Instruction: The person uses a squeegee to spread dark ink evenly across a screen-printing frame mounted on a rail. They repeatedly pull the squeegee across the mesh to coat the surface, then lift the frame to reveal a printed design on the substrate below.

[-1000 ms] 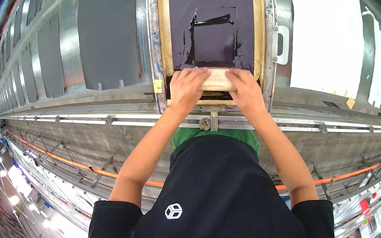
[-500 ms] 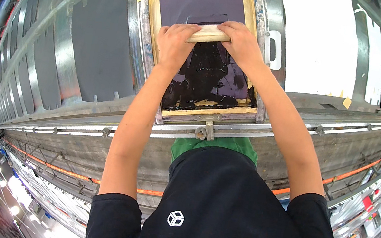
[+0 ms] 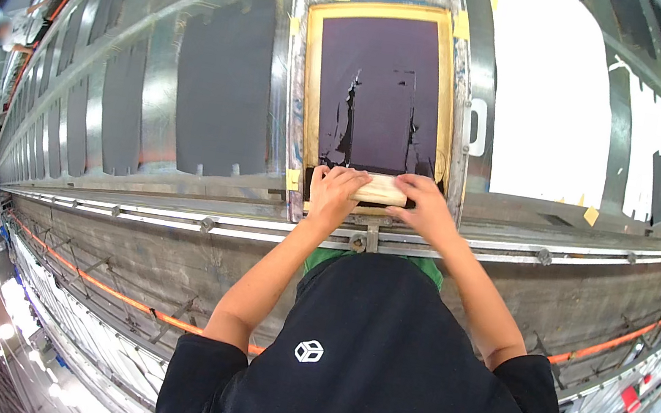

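Both of my hands grip a squeegee with a pale wooden handle (image 3: 382, 189), low over the near end of a screen printing frame (image 3: 308, 83). My left hand (image 3: 335, 193) wraps its left end and my right hand (image 3: 426, 210) its right end, fingers closed around the wood. The squeegee's blade edge is mostly hidden under the handle and hands. Inside the frame's yellow border, the dark purple mesh (image 3: 388, 53) carries streaks of black ink (image 3: 348, 119) on both sides. More black ink shows around the squeegee at the near end.
Dark grey sheets (image 3: 223, 84) lie on the long table to the left; a large white sheet (image 3: 544, 102) lies right of the frame. A metal rail (image 3: 259, 227) with a clamp (image 3: 358, 243) runs along the near edge. An orange pipe (image 3: 120, 301) passes below it.
My hands have drawn the squeegee from mid-screen toward me to the near end. The mesh behind it now shows mostly purple, with black streaks at the sides. The view has shifted too.
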`<act>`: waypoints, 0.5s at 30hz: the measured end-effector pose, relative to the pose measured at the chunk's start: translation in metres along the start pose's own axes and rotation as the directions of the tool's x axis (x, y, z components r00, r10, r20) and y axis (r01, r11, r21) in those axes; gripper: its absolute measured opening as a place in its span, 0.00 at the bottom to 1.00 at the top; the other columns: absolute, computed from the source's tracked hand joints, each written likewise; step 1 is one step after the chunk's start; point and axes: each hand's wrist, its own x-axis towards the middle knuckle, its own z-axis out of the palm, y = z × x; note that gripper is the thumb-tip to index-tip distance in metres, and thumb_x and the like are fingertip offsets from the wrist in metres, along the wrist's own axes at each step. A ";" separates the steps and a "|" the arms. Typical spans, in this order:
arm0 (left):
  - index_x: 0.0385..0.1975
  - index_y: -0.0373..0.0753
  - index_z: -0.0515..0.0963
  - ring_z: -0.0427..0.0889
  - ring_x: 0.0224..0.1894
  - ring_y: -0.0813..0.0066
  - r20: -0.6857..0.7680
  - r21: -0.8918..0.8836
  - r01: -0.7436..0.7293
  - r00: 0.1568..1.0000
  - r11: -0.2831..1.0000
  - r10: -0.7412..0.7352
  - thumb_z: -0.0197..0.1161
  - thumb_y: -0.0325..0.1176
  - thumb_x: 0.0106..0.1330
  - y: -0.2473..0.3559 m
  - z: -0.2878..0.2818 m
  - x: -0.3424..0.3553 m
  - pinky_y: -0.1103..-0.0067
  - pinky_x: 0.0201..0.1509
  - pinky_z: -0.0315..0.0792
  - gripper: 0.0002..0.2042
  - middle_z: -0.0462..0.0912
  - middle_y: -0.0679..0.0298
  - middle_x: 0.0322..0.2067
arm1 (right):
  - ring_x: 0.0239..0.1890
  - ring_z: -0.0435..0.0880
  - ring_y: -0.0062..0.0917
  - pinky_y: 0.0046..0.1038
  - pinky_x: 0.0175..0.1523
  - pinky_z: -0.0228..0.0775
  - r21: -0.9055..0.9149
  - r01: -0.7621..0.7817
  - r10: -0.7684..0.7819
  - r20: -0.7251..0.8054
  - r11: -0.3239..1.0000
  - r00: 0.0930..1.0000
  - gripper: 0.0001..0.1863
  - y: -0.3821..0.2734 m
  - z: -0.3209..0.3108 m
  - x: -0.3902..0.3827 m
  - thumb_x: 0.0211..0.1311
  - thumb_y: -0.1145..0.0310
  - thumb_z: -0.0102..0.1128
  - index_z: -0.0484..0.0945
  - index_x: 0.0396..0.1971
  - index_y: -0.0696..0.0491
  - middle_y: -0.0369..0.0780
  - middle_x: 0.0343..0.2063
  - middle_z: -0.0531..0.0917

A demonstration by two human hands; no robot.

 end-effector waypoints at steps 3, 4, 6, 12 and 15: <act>0.44 0.50 0.87 0.84 0.50 0.72 0.033 -0.070 0.061 0.998 0.996 -0.059 0.73 0.25 0.48 -0.020 -0.011 0.044 0.68 0.56 0.66 0.20 0.89 0.72 0.46 | 0.57 0.79 0.37 0.40 0.61 0.72 0.125 -0.192 0.222 -0.305 0.973 0.926 0.25 0.050 -0.051 0.038 0.61 0.59 0.72 0.82 0.56 0.54 0.47 0.54 0.81; 0.41 0.49 0.88 0.85 0.48 0.68 -0.034 -0.143 0.012 0.999 0.990 -0.017 0.71 0.26 0.51 -0.042 0.002 0.071 0.66 0.54 0.72 0.16 0.90 0.69 0.42 | 0.57 0.79 0.36 0.40 0.59 0.72 0.120 -0.209 0.241 -0.499 0.971 0.832 0.25 0.083 -0.063 0.053 0.63 0.58 0.71 0.81 0.56 0.53 0.48 0.55 0.81; 0.38 0.47 0.89 0.87 0.40 0.58 -0.059 -0.179 -0.012 0.998 0.984 0.002 0.71 0.32 0.56 -0.046 -0.001 0.129 0.64 0.47 0.78 0.10 0.90 0.63 0.36 | 0.39 0.82 0.25 0.29 0.48 0.73 -0.117 -0.289 0.099 -0.767 0.950 0.634 0.19 0.126 -0.075 0.079 0.69 0.60 0.66 0.82 0.55 0.53 0.41 0.37 0.84; 0.41 0.47 0.89 0.87 0.45 0.60 -0.186 -0.078 -0.001 0.983 0.997 -0.013 0.71 0.28 0.52 -0.047 -0.011 0.133 0.66 0.52 0.79 0.15 0.90 0.64 0.41 | 0.23 0.70 0.15 0.24 0.31 0.64 0.355 -0.344 0.481 -0.444 0.869 0.757 0.14 0.120 -0.085 0.121 0.75 0.62 0.58 0.82 0.54 0.49 0.31 0.18 0.74; 0.47 0.47 0.87 0.83 0.54 0.60 -0.186 -0.123 -0.010 0.982 0.992 -0.013 0.69 0.22 0.47 -0.028 0.001 0.095 0.66 0.57 0.77 0.23 0.88 0.66 0.51 | 0.24 0.77 0.28 0.33 0.34 0.69 0.341 -0.284 0.435 -0.547 0.896 0.715 0.11 0.126 -0.089 0.126 0.72 0.64 0.58 0.84 0.48 0.50 0.42 0.21 0.81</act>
